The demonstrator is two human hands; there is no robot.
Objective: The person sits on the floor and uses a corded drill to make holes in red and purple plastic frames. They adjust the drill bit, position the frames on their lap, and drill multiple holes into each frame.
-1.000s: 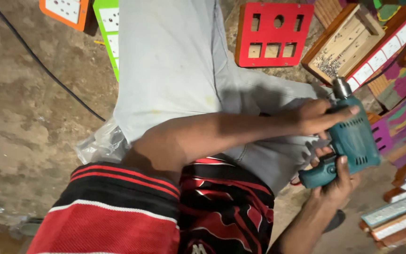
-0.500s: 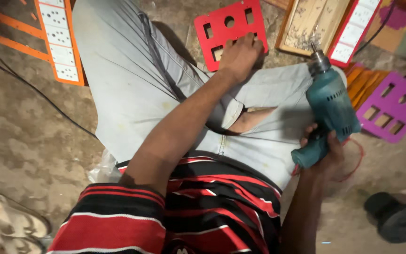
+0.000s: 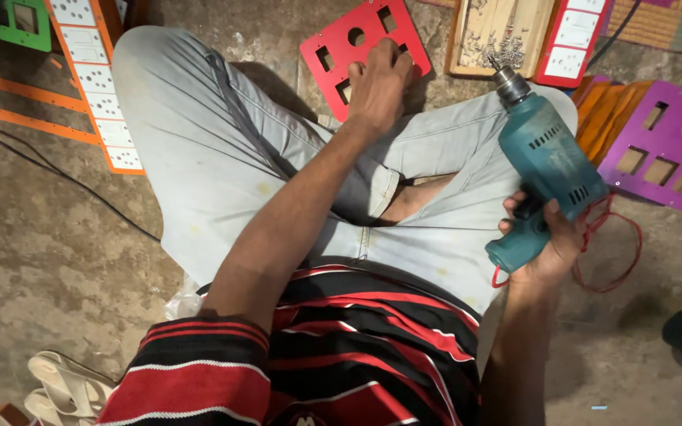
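The right hand (image 3: 546, 241) was clenched around the grip of the teal electric drill (image 3: 542, 162), held above the right knee. Left of the drill, the left hand (image 3: 379, 79) pressed curled fingers onto the red cut-out panel (image 3: 341, 47) on the floor.

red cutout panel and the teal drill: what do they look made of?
Red panel: looks like flat rigid sheet, probably plastic or painted board; even matte colour, clean-edged square and round cutouts. The left hand rests on it.
Teal drill: moulded plastic housing with vent slots, slightly scuffed; dull grey metal chuck at the tip. The right hand grips its handle.
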